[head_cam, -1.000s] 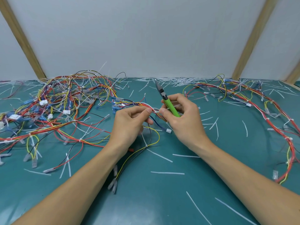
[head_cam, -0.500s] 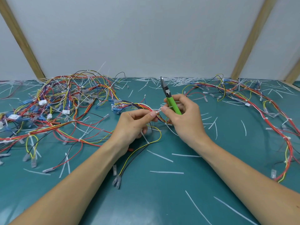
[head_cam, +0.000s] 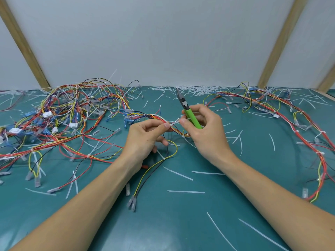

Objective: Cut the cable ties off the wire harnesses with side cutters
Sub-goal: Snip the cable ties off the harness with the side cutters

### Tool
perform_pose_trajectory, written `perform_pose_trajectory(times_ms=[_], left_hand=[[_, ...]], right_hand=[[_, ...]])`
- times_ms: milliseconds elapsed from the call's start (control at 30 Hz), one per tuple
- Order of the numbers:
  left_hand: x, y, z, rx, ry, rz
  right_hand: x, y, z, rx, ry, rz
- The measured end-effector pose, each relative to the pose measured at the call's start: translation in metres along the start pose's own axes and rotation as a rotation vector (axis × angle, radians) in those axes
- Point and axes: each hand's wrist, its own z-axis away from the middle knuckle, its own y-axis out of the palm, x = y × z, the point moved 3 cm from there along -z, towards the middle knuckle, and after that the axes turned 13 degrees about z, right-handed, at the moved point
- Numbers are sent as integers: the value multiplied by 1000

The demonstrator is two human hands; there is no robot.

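Note:
My left hand (head_cam: 145,138) pinches a multicoloured wire harness (head_cam: 155,118) lifted just above the green mat, thumb and forefinger at a white cable tie (head_cam: 175,122). My right hand (head_cam: 204,131) grips the green-handled side cutters (head_cam: 190,113), jaws shut and pointing up and away, while its thumb and forefinger pinch the other end of the same cable tie. A yellow and black branch (head_cam: 159,162) of the harness hangs down toward me, ending in clear terminals (head_cam: 132,202).
A large tangle of harnesses (head_cam: 63,113) covers the mat's left side. Another long harness (head_cam: 290,120) curves along the right. Cut white tie pieces (head_cam: 185,192) lie scattered over the green mat (head_cam: 181,223), heaped at the back edge (head_cam: 195,89) against the white wall.
Both hands rose slightly with the harness. The cutters tilted more upright, and my right fingers have drawn the white cable tie out from the bundle between the two hands.

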Motion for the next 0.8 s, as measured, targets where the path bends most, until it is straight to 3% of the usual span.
perform_pose_trajectory(times_ms=[167,300,433,500,600,700,800], left_hand=[[-1,-3,-2,-47,-11,26],[2,-2,-2,-44,-17,12],[2,-2,-3,-74,-5,32],[2,-3,-3,-96,2,55],[1,-4,-3,-110,1,82],[1,-4,-3,-113,1,97],[1,-3,-4,-110,2,99]], right_hand=[[7,-12,1,-202,-75,42],[26,-22,5,-336,-326,141],[31,-5,12,-98,-406,170],[20,4,13,17,-344,272],[3,1,6,48,-217,386],[-7,-8,-4,134,-79,363],[-12,-12,-11,354,71,272]])
